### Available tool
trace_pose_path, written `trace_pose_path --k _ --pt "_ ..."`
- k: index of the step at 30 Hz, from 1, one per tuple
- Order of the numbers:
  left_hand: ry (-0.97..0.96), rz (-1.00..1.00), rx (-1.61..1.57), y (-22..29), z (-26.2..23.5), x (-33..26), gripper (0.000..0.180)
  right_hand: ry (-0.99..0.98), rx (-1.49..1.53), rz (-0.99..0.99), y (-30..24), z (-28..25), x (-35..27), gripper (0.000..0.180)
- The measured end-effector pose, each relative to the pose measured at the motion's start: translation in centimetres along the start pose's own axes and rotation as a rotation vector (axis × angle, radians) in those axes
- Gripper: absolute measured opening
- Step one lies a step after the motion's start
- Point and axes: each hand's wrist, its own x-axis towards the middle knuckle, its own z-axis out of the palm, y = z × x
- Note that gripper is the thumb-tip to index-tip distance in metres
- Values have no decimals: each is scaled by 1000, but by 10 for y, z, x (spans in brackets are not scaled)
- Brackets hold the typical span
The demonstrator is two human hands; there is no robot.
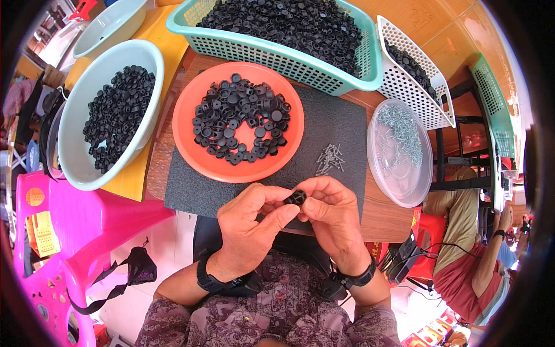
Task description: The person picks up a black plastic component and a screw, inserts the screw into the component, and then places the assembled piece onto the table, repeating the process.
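Between my two hands, over the near edge of the dark mat point(341, 118), is a small round black plastic part point(296, 198). My left hand point(251, 222) pinches it from the left with thumb and forefinger. The thumb and fingers of my right hand point(334, 217) close on its other side. Just beyond my hands an orange bowl point(181, 136) holds many similar black plastic parts point(222, 113). A small pile of screws point(330, 159) lies on the mat to the right of the bowl. The underside of the held part is hidden by my fingers.
A turquoise basket point(277, 63) of black parts stands at the back. Left is a pale blue basin point(72, 147) of black parts; right, a clear tub point(399, 194) of screws and a white basket point(413, 87). A pink chair point(104, 220) is at the left, another person point(471, 272) at the right.
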Motion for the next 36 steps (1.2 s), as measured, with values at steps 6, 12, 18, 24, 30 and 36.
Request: trace_pose_path --k 6,12,18,24,30,36 --pt "-9 52 82 3 0 1 18 27 15 -3 3 1 -1 23" --pt "-36 39 98 7 1 2 17 34 1 -24 6 -1 -3 22" --pt "-93 -113 -63 7 -4 5 22 38 -11 -54 10 -2 -4 20" --pt "-161 -142 -89 6 -9 8 28 48 -23 -107 12 1 -5 19" --pt "-192 -53 57 6 -11 10 32 49 -22 -126 11 3 -7 19" --pt "-211 -72 33 8 -9 10 33 44 2 -94 10 -1 -8 18"
